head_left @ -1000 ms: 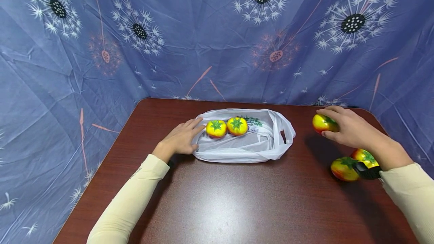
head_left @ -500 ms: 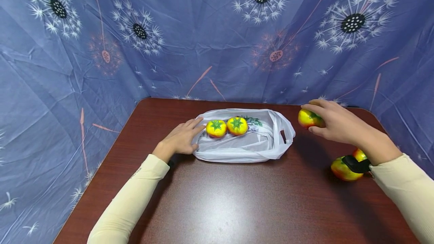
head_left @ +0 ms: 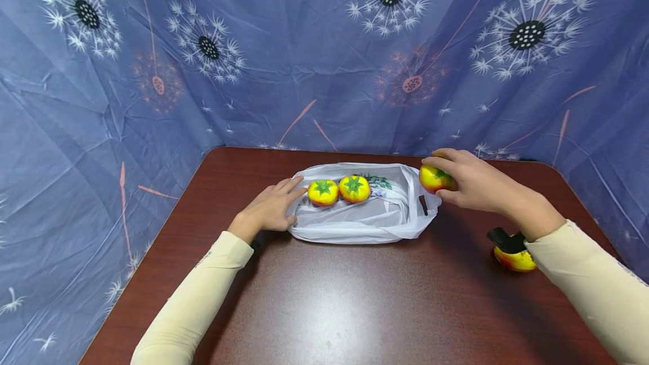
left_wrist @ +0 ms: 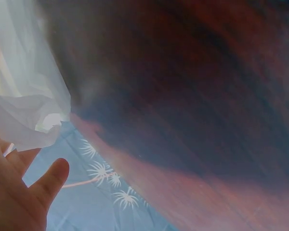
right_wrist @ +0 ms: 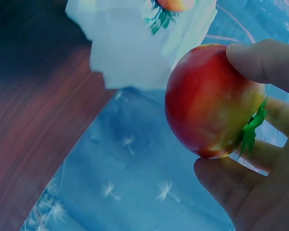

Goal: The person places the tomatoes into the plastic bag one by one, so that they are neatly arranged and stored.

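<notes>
My right hand [head_left: 474, 182] grips a yellow-and-red tomato [head_left: 433, 179] with a green leafy top, just above the right handle of a white plastic bag [head_left: 355, 232]. In the right wrist view, thumb and fingers hold this tomato [right_wrist: 207, 106] on opposite sides, off the table. Two similar tomatoes, a left one [head_left: 323, 192] and a right one [head_left: 355, 188], sit side by side in the bag with their green tops up. My left hand [head_left: 271, 205] touches the bag's left end, fingers spread. In the left wrist view, some fingertips are hidden behind the bag [left_wrist: 29, 115] and the thumb stands apart.
Another tomato [head_left: 514, 259] lies on the brown table [head_left: 355, 297] at the right, partly hidden by the black wrist strap [head_left: 507, 239] and right forearm. A blue dandelion-print cloth [head_left: 304, 61] hangs behind and beside the table.
My right hand has carried the tomato leftward from the table's right side to the bag's right handle. The right forearm now covers more of the tomatoes below it. My left hand stays put.
</notes>
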Tool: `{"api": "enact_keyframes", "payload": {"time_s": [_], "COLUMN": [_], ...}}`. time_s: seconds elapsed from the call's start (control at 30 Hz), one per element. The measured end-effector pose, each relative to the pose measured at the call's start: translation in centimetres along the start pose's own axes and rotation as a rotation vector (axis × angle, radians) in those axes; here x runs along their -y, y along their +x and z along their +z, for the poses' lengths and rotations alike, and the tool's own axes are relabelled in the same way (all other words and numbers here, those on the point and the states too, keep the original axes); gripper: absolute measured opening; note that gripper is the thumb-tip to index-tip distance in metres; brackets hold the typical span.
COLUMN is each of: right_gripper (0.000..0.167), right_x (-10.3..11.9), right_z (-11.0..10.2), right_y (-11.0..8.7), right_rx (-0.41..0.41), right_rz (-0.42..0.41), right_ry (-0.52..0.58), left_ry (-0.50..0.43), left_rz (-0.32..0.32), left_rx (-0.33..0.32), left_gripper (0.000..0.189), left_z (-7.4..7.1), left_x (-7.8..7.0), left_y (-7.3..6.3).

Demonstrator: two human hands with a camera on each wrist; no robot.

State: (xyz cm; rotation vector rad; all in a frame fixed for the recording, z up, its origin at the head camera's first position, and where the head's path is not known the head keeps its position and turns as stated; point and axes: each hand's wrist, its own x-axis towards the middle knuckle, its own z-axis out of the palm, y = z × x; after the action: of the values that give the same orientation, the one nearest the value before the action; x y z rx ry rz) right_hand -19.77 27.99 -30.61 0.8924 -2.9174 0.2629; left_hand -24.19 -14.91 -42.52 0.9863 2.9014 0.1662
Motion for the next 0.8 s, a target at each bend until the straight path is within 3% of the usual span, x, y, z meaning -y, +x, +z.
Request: {"api": "enact_keyframes", "payload": {"time_s": [0.27,0.8], "right_gripper": [0.062,0.056], "right_x": [1.5,2.8], "right_z": [0.9,2.8], "right_y": [2.1,5.5], "right_rx": [0.078,0.118], "right_rz": [-0.023,-0.051], "right_ry": [-0.017,-0.002], "left_ry": [-0.006,-0.008], "left_rz": [0.002,0.027], "left_rx": [0.0,-0.006], "left_gripper": [0.074,0.075], "left_z": [0.0,0.3], "left_x": [-0.1,0.0], "left_y": [-0.2,0.2]}}
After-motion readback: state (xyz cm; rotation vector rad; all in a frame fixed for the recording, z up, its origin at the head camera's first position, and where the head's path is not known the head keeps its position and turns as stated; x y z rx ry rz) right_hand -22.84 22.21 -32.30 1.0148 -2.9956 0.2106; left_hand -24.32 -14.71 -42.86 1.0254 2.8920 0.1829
